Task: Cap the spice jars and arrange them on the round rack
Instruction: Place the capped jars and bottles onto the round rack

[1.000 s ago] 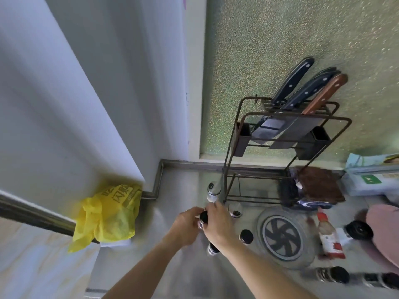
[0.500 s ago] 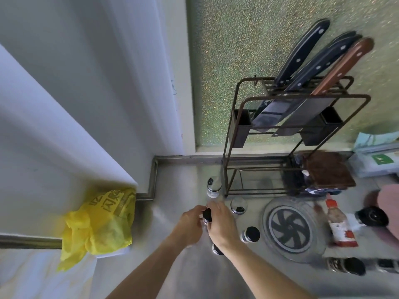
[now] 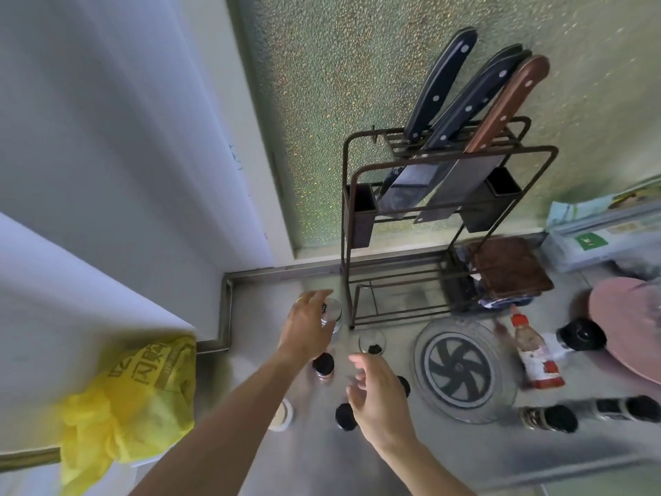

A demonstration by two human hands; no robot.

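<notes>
Capped jar [image 3: 323, 366] between left hand [image 3: 307, 325], right hand [image 3: 375, 395], touching neither

My left hand [image 3: 307, 325] half hides a clear jar [image 3: 331, 314]; my right hand [image 3: 377, 399] covers a black cap [image 3: 404, 384]; pink thing [image 3: 629, 323] cut off.

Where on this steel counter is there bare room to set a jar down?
Bare steel shows in front of the clear round rack and between the yellow bag and the left hand. Crowded: black-capped jars around the right hand.
</notes>
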